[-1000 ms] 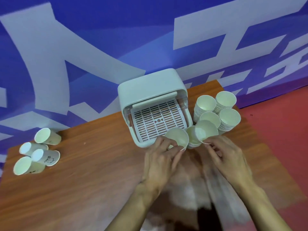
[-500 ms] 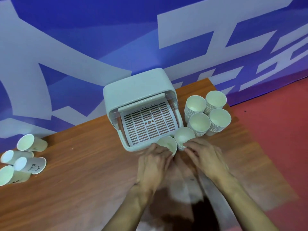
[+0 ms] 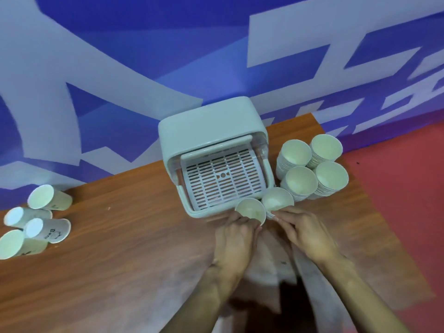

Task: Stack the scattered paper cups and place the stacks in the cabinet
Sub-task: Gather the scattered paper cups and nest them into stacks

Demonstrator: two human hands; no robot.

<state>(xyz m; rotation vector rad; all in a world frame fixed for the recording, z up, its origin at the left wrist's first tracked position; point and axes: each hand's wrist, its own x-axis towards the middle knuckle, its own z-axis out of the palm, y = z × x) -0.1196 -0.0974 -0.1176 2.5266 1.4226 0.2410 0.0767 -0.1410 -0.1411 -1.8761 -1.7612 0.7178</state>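
Observation:
A small pale green cabinet (image 3: pixel 211 126) stands at the back of the wooden table (image 3: pixel 120 255), its door up and a slatted tray (image 3: pixel 223 179) showing. My left hand (image 3: pixel 236 239) grips a paper cup (image 3: pixel 249 210) just in front of the cabinet. My right hand (image 3: pixel 305 233) holds a short stack of cups (image 3: pixel 277 200) right beside it, rims almost touching. Several taller cup stacks (image 3: pixel 312 169) stand to the right of the cabinet. Several loose cups (image 3: pixel 36 222) lie on their sides at the table's far left.
A blue and white banner wall (image 3: pixel 168 56) runs behind the table. Red floor (image 3: pixel 403 200) lies past the table's right edge. A pale cloth on my lap (image 3: pixel 271 260) shows between my forearms at the table's near edge.
My view has shifted, so everything sits further right in frame. Both hands stay in front of the cabinet; my right hand's cup came down onto the short stack a second ago.

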